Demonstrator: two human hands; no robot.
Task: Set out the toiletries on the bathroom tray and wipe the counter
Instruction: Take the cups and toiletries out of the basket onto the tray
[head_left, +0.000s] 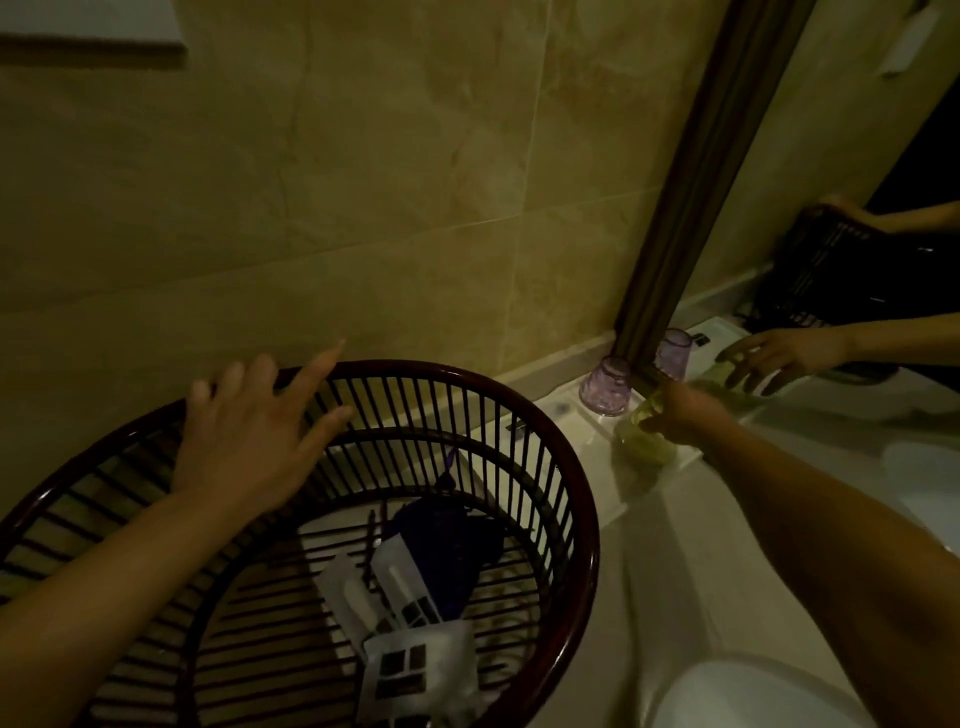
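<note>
1. Left hand (249, 441), left of centre: fingers spread wide, palm resting on the far rim of the basket (582, 519), gripping nothing.
2. Basket fills the lower left. Inside lie white sachets (415, 660) and a dark blue pouch (447, 551), so most toiletries are judged not yet set out.
3. Right hand (680, 410), right of centre: closed around a pale green cup (644, 436), which is blurred; cannot tell whether it already stands on the tray.
4. White tray (566, 415) lies beyond the basket against the wall. A purple cup (605, 387) stands upside down at its far end, beside the mirror frame (691, 208).
5. Progress: early. Cups going out; sachets and wiping left. No cloth visible.
6. Room: basket rim crowds the tray's near end; wall and mirror close the far side. Sink rim (727, 691) at lower right limits counter (675, 545) space.
</note>
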